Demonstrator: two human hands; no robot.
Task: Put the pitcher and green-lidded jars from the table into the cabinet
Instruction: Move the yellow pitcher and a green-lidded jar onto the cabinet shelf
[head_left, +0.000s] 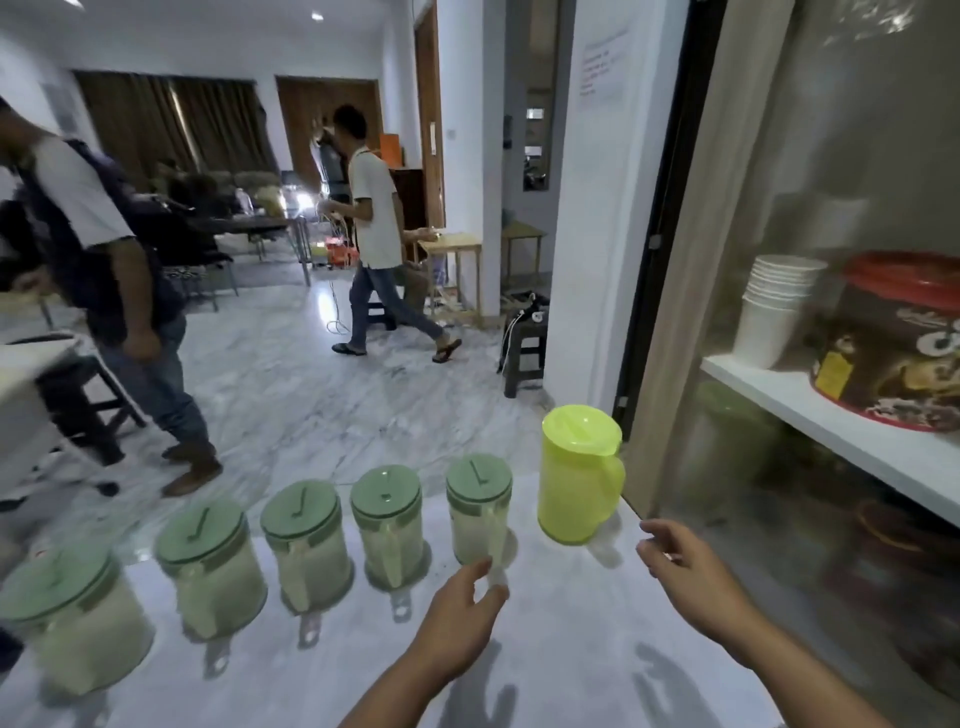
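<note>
A yellow-green pitcher with a lid stands on the white marble table at its far right edge, next to the cabinet. Several green-lidded jars stand in a row along the far edge; the rightmost jar is just left of the pitcher. My left hand hovers just in front of that jar, fingers apart, holding nothing. My right hand is open, a little right of and nearer than the pitcher, not touching it.
The cabinet at right has a glass front; behind it a white shelf carries stacked paper cups and a red-lidded tin. Two people walk on the marble floor beyond the table. A small stool stands by the pillar.
</note>
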